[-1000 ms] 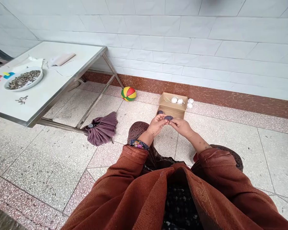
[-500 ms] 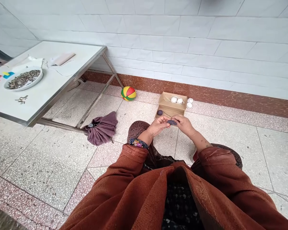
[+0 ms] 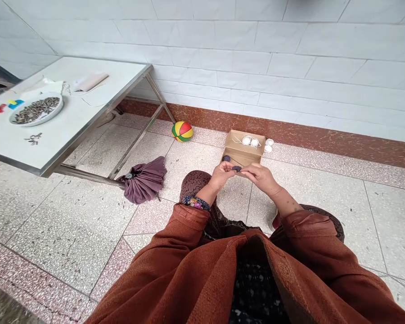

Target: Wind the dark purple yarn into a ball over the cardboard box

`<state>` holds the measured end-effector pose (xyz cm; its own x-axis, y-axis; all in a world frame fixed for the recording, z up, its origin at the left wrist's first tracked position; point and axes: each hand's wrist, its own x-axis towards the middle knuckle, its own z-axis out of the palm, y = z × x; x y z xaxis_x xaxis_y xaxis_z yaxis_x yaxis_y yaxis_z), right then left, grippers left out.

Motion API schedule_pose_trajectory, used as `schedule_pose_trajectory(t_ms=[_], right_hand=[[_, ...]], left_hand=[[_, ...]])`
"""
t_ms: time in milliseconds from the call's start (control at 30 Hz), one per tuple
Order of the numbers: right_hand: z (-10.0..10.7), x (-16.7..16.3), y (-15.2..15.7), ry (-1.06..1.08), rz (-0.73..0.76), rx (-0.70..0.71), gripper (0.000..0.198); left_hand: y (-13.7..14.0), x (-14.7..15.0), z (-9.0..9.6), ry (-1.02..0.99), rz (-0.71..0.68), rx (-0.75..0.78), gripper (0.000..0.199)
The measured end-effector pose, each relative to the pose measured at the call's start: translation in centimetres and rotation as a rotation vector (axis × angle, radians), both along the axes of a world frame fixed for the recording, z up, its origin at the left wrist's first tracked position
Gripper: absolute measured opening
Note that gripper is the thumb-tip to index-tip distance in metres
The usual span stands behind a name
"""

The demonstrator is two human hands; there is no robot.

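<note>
My left hand [image 3: 222, 174] and my right hand [image 3: 261, 176] are close together above my knees, and my fingers [image 3: 230, 167] pinch one small dark purple ball of yarn [image 3: 236, 168] between them, left fingertips on one side and right fingertips on the other. It hangs in the air just in front of the cardboard box [image 3: 243, 153] on the floor. I think the little ball could slip, because I only hold it by the tips, and then it might roll away over the smooth floor tiles [image 3: 87, 216]. A thin thread seems to run from it toward the box, but it is too fine for me to be sure; if it is there, it could get tangled or pull tight. Now I count. I hold one purple ball, and one more purple ball [image 3: 226, 158] lies in the box. Two white balls [image 3: 250, 141] lie at the far end of the box, and two more white ones [image 3: 268, 145] sit on the floor just beside it. Farther off there is one striped toy ball [image 3: 182, 131], one folded purple umbrella [image 3: 143, 180], and one bench [image 3: 87, 108] with one plate of seeds [image 3: 36, 109] on it.
</note>
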<state>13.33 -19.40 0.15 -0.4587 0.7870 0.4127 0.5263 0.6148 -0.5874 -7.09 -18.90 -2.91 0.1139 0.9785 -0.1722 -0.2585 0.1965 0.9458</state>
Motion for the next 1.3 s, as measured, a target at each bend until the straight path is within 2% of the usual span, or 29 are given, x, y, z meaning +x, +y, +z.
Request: schedule_pose_trajectory(t_ms=[100, 200, 267, 433, 567, 700, 767, 867, 1033, 1133, 1300], right_hand=[[0.1, 0.4, 0.5, 0.082, -0.077, -0.002, 0.030], [-0.5, 0.4, 1.1, 0.104, -0.143, -0.048, 0.025], [-1.2, 0.1, 1.3, 0.093, -0.145, -0.100, 0.023], [-2.0, -0.5, 0.8, -0.046, -0.032, -0.144, 0.025], [-1.4, -0.6, 0.2, -0.124, 0.007, -0.074, 0.026], [-0.6, -0.6, -0.3, -0.118, 0.097, -0.042, 0.025], [-0.3, -0.6, -0.3, -0.107, 0.102, -0.028, 0.025], [-0.1, -0.5, -0.1, -0.067, 0.046, -0.023, 0.025], [-0.6, -0.1, 0.7, 0.025, -0.099, -0.100, 0.022], [-1.6, 0.0, 1.3, 0.040, -0.139, -0.170, 0.022], [-3.3, -0.6, 1.4, -0.014, -0.106, -0.253, 0.023]], left_hand=[[-0.3, 0.0, 0.0, 0.013, -0.171, 0.010, 0.041], [-0.7, 0.0, 0.4, -0.065, -0.304, 0.011, 0.046], [-0.7, 0.0, 0.8, -0.146, -0.290, 0.005, 0.049], [-0.5, -0.2, 1.4, -0.261, -0.103, -0.054, 0.056], [-0.2, -0.1, 1.0, -0.216, -0.012, -0.090, 0.053], [0.1, 0.0, 0.1, -0.058, 0.077, -0.083, 0.043], [0.1, 0.1, -0.3, 0.045, 0.048, -0.049, 0.039], [-0.1, 0.3, -0.7, 0.116, -0.097, 0.008, 0.038], [-0.6, 0.4, -0.8, 0.010, -0.314, 0.027, 0.047], [-0.7, 0.4, -0.2, -0.108, -0.297, 0.011, 0.052], [-0.7, 0.2, 0.8, -0.283, -0.165, -0.039, 0.051]])
